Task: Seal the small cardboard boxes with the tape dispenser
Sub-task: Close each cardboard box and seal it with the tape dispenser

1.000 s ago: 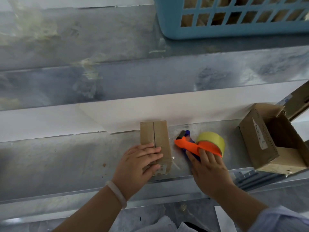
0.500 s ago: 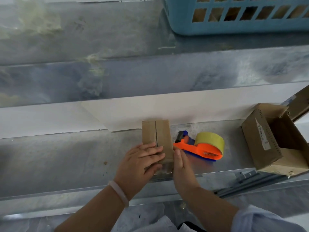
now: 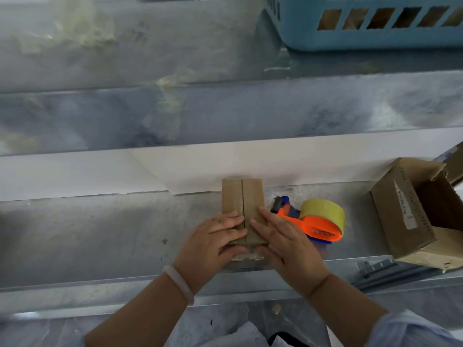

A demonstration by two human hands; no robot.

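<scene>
Both hands lie spread on the small cardboard box (image 3: 241, 196). The left hand (image 3: 213, 242) and right hand (image 3: 285, 242) have their fingers laid nearly flat on either side of the top seam, and their thumbs press the near end face, where a strip of shiny clear tape shows. Neither hand clamps anything. The box stands on the metal bench (image 3: 100, 234), close to its near edge. Pushing too hard toward the body could slide the box off that edge, and uneven thumb pressure could crease the tape or leave its end lifted. The seam looks dark and open at the far end, so the flaps may spring apart if the palms lift early; whether tape covers it, I cannot tell. The tape dispenser (image 3: 315, 221) lies just right of the box, its cutter end near the right hand's fingers, which could snag on it. Further right sits an open cardboard box (image 3: 400, 214) on its side, and metal rails (image 3: 383, 269) lie at the near right. A white board (image 3: 75, 176) backs the bench, with a blue basket (image 3: 375, 38) on the far upper level.
</scene>
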